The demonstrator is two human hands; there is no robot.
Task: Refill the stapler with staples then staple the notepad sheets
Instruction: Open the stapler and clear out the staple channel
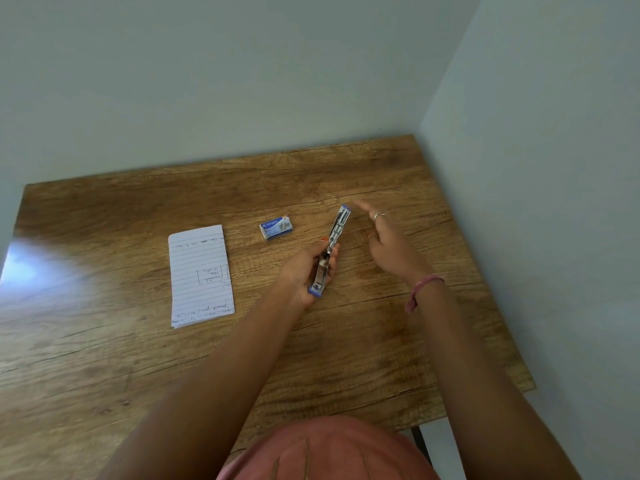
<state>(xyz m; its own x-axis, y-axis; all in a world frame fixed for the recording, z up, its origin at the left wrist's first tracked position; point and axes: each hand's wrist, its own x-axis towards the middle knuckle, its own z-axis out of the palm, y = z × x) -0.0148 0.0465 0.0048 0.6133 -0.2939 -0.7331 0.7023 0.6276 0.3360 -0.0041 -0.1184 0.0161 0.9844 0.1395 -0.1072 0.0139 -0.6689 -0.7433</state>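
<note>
Stapler (331, 247) (metal, hinged open) in left hand (304, 271), lined notepad (200, 276) flat.

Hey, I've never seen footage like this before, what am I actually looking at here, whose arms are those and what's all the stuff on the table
There is no machine here. A person wears a wide-angle camera on their head, so this single picture looks forward and down over their own arms, which is why the room seems bent at the edges.

The left hand grips a blue and metal stapler that is swung wide open, almost in a straight line, held just above the table. The right hand is open beside the stapler's far end, fingers spread; it looks blurred, and I cannot tell whether it touches the stapler.

On the wooden table lie a stack of lined notepad sheets with some handwriting, to the left, and a small blue box of staples between the sheets and the stapler. The box looks closed.
</note>
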